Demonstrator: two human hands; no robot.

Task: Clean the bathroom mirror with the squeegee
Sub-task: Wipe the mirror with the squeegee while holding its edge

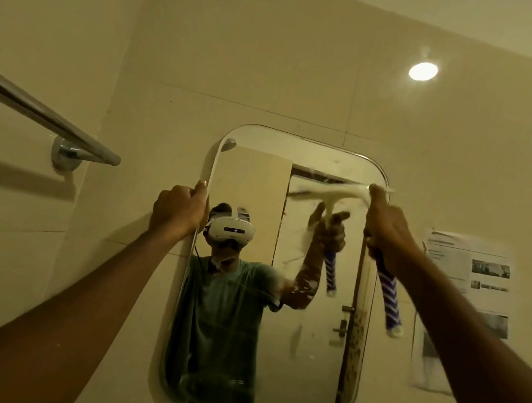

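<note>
As I look along both bare forearms, the hands come first. My left hand (178, 209) is curled round the left rim of the bathroom mirror (302, 362), thumb tip up on the edge. My right hand (388, 230) is clenched on the squeegee (388, 299) high on its handle, so the blue-and-white striped grip hangs down below the fist, tilted to the right. The white T-shaped head sits at the upper right of the glass, just above the fist. It is smeared by motion blur, so I cannot tell whether the blade is flat against the glass.

The mirror is a tall rounded rectangle fixed to a pale tiled wall, and its glass shows streaks and splashes of white foam. On the wall to its left is a chrome towel rail (39, 114). To the right, printed paper notices (474, 274) are stuck up, and higher still a round light (423, 71) glares off the tiles.
</note>
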